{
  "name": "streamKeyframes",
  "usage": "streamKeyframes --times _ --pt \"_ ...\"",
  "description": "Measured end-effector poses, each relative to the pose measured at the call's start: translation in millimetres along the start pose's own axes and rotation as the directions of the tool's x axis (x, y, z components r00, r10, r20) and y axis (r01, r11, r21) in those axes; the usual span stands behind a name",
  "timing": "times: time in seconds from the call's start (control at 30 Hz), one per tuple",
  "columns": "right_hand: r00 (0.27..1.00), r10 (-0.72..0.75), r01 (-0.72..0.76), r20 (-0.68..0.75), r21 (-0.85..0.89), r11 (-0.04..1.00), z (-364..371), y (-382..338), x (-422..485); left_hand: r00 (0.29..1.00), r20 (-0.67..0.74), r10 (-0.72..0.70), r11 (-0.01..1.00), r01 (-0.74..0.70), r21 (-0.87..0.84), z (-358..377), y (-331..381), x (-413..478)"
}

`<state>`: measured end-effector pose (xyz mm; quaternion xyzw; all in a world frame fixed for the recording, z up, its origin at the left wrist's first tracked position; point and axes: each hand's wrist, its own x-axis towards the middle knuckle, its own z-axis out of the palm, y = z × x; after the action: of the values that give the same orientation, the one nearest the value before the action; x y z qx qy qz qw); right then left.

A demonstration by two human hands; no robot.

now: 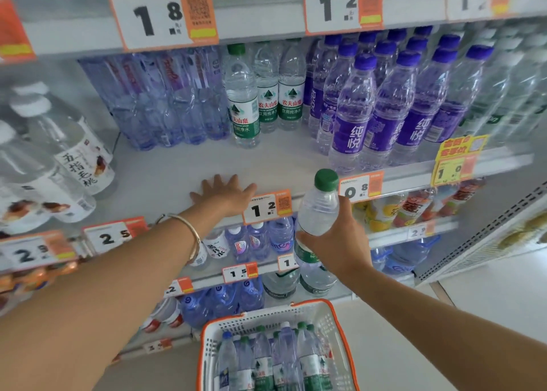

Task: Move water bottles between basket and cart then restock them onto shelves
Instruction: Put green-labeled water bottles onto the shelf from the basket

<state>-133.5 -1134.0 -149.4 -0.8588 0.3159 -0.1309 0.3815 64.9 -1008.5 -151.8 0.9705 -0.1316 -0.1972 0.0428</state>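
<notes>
Water bottle (318, 210), a single green-capped one, is upright in the right hand (340, 238). The fingers and thumb curl round its lower body, just in front of the front edge of the shelf (177, 165). The left hand (225, 194) lies flat on the shelf board near that edge, fingers spread, holding nothing. Three green-labelled bottles (242, 103) stand toward the shelf's back. The basket (207, 334) below holds more bottles, too crowded to count.
</notes>
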Motion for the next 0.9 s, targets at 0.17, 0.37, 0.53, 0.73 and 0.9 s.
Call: streamKeyframes --times 0.17,0.37,0.53,0.73,0.9 --pt "0.992 -0.124 0.123 -0.030 -0.040 0.992 -37.4 -37.1 1.6 0.997 0.078 0.004 1.000 -0.006 0.019 -2.3 -0.8 -2.8" --pt "0.961 -0.198 0.224 -0.195 0.117 0.968 -54.5 -88.8 38.6 0.998 0.049 0.031 0.999 -0.032 0.014 -2.4 -3.4 -7.6" --pt "0.963 -0.168 0.196 -0.208 0.121 0.973 -26.6 -109.3 100.2 0.998 0.064 0.030 1.000 -0.030 -0.001 -0.5 -3.3 -2.8" --pt "0.987 -0.074 0.089 -0.146 0.100 0.991 9.7 -121.0 166.0 0.998 0.063 0.020 0.999 -0.022 0.026 0.7 -2.2 0.1" --pt "0.989 -0.077 0.095 -0.128 0.137 0.986 26.2 -126.9 196.7 0.997 0.069 0.021 0.999 -0.023 0.040 -0.2 -2.0 -0.3"
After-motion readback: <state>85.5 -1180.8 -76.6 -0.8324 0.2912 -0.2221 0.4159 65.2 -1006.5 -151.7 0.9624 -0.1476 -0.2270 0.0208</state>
